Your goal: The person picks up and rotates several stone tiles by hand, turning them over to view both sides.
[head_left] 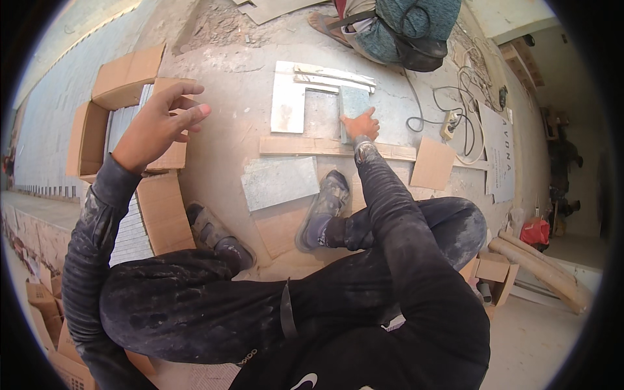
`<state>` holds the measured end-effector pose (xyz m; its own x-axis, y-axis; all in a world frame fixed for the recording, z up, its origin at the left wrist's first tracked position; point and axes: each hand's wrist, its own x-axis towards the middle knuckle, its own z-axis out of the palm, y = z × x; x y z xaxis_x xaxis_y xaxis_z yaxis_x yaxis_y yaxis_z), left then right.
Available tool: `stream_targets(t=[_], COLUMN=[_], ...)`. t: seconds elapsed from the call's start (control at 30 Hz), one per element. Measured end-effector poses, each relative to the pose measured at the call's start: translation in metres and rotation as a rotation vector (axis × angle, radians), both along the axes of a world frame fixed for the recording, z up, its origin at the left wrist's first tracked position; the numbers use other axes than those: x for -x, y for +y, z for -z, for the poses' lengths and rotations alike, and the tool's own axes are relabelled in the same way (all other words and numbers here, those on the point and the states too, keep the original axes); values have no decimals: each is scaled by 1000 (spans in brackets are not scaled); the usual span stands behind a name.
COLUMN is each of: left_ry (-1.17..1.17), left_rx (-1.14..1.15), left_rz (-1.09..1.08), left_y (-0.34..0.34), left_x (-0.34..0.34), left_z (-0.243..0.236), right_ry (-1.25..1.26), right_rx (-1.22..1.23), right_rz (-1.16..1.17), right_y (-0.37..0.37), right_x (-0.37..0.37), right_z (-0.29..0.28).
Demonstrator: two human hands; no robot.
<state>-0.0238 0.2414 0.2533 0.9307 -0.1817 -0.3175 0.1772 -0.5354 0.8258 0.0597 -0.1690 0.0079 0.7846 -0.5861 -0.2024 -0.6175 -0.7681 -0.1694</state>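
My left hand [170, 120] hangs raised, fingers apart and empty, over an open cardboard box [84, 136] of stacked tiles [117, 130]. My right hand [361, 127] grips a narrow grey-green tile [352, 97], thumb at its left edge and fingers toward its right. That tile stands at the right of a dark recess, with a white board [289, 84] on the left and white strips [331, 71] along the back. A wooden plank [292, 146] runs across just below them. Nearer me lies a loose grey tile [273, 183], beside my right sandalled foot.
Another person [403, 29] crouches at the top. Cables and a power strip [448, 125] lie to the right, beside a cardboard square [432, 162] and flattened packaging [494, 175]. A second box [166, 214] is at left; long tubes [539, 270] and a red bag [535, 229] sit at lower right.
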Motion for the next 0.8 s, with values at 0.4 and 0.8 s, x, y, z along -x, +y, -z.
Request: stream_targets(t=[0.4, 0.8], left_ry=[12, 6], left_rx=[2, -4], left_rz=[0, 22], left_y=[3, -2], left_x=[3, 0], left_z=[-1, 7], right_ry=[-12, -27], right_rx=[-3, 7], right_rz=[13, -16], right_y=[2, -5], right_x=[-1, -3], right_z=[-5, 2])
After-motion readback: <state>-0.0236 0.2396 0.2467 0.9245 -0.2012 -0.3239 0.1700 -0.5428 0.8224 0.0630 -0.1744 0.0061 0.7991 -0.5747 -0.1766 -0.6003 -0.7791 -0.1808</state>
